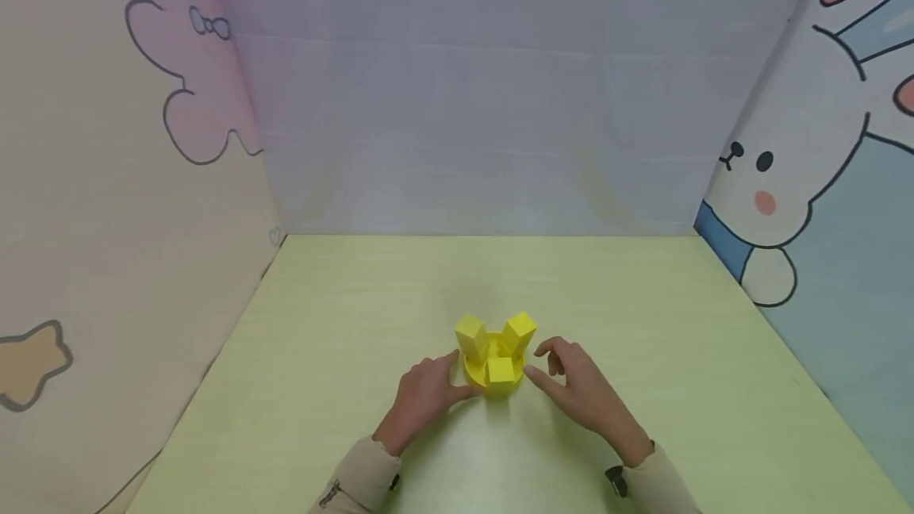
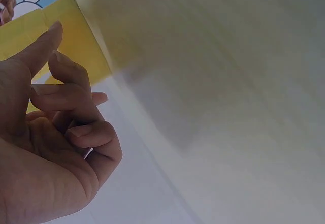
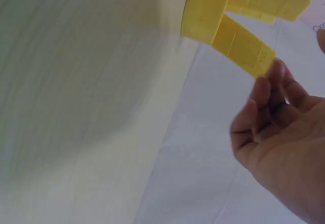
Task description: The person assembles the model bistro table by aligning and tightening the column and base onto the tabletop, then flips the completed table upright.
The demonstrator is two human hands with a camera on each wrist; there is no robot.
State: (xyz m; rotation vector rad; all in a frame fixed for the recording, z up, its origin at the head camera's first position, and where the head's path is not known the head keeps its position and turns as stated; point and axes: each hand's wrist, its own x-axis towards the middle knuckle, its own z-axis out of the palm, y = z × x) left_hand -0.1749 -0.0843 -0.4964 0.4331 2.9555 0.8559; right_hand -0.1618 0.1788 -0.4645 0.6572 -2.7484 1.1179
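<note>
A yellow stand (image 1: 494, 355) is upright on the table, with a round base (image 3: 205, 10) and three block-shaped arms leaning outward from it. My left hand (image 1: 426, 395) holds the base at its left side, thumb at the front and a finger farther back. In the left wrist view, the thumb overlaps the yellow wall (image 2: 84, 46) and the other fingers curl. On the right side, my right hand (image 1: 581, 387) is beside the stand with loosely bent fingers. In the right wrist view its fingertips (image 3: 261, 88) are right at the end of one arm (image 3: 246, 46).
The pale green table (image 1: 343, 292) extends around the stand. A plain pale cloth wall (image 1: 457, 101) closes the back. Side panels with cartoon drawings, a rabbit (image 1: 771, 149) on the right and a pink figure (image 1: 193, 78) on the left, flank the table.
</note>
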